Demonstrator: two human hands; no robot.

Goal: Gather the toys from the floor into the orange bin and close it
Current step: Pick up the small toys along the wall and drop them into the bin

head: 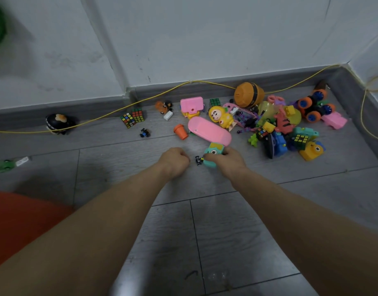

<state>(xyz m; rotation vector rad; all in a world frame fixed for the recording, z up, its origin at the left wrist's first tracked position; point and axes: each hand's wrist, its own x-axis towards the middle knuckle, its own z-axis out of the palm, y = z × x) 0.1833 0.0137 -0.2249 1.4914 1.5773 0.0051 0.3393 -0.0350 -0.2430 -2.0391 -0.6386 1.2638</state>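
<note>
orange bin [17,223]: only a blurred orange-red part shows at the near left edge of the floor; whether it stands open cannot be told
floor [226,231]: grey wood-look tiles, bare along the near edge, toys scattered toward the far wall
left hand [174,160]: fingers curled into a fist, knuckles up, low over the floor; nothing shows in it
tiny black car [198,160]: on the floor between the two hands, just beside the teal toy
right hand [227,160]: fingers curled round a teal toy camera [212,155], which rests on the floor
pink oval case [209,130]: lies just beyond the teal camera, touching its far end
orange toy cup [181,131]: tipped, just left of the pink case
small dark car [144,132]: alone, left of the cup
toy heap [286,127]: toward the far right corner, with a yellow camera [312,151], puzzle cubes, a yellow doll [220,116] and an orange-wheeled truck [314,105]
two puzzle cubes [133,118]: touching, near the far skirting
black round toy [58,123]: far left, against the skirting
yellow cord [119,111]: runs along the far skirting
</note>
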